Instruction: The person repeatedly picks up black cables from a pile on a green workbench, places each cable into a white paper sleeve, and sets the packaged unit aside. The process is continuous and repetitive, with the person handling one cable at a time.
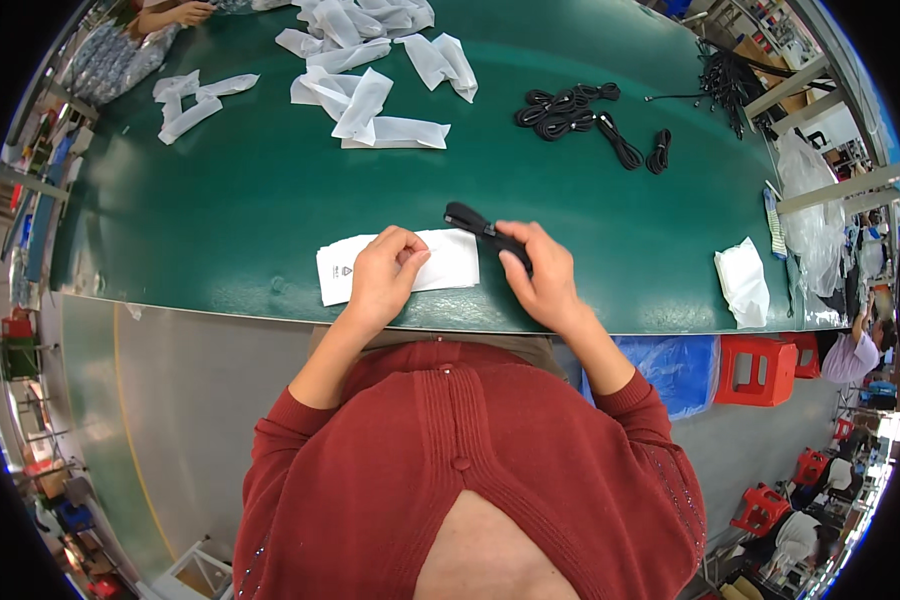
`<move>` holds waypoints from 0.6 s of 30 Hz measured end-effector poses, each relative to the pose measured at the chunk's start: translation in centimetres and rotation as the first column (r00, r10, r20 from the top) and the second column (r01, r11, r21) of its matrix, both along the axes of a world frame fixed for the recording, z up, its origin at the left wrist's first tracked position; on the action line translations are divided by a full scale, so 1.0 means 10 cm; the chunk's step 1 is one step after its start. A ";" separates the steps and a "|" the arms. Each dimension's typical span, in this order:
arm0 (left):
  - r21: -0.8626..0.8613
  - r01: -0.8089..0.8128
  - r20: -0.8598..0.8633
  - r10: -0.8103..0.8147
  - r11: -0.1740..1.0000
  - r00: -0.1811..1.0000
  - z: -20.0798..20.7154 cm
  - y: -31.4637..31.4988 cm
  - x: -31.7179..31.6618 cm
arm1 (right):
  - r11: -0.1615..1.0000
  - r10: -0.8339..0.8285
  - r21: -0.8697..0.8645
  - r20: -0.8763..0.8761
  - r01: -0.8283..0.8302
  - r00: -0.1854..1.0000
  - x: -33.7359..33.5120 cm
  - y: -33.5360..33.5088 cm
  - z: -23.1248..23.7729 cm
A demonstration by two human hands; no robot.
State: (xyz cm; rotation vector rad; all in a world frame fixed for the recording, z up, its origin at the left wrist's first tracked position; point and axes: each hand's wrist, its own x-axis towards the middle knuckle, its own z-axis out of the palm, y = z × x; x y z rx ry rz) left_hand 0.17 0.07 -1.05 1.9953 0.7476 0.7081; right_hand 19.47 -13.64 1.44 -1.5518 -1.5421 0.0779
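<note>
A stack of flat white bags [455,262], with a small dark print on its left part, lies near the table's front edge. My left hand [382,272] rests over the middle of the stack. Its fingers are curled, with thumb and forefinger close together; whether a bag edge is between them I cannot make out. To the right, my right hand [538,272] is closed around a coiled black cable [480,226]. The cable's bundle sticks out to the upper left, its tip just above the stack's right end.
More coiled black cables [570,112] lie at the back right of the green table [220,200]. Filled white bags [365,105] are piled at the back. A white packet [742,283] sits at the right edge, near clear plastic [808,210]. Another person's hand [192,13] shows far left.
</note>
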 end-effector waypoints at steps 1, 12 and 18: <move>-0.026 -0.003 0.014 0.003 1.000 1.000 0.00 0.01 -0.01 | 1.000 0.009 0.008 0.078 -0.009 0.997 -0.02 -0.04 -0.04; -0.116 0.064 0.047 -0.059 0.991 0.997 0.07 0.02 -0.04 | 0.970 0.231 -0.138 0.234 -0.203 0.944 -0.06 -0.15 0.01; 0.173 0.186 0.073 -0.201 0.967 0.977 0.21 -0.04 -0.04 | 0.815 -0.224 -0.455 -0.819 -0.359 0.529 -0.09 -0.12 -0.05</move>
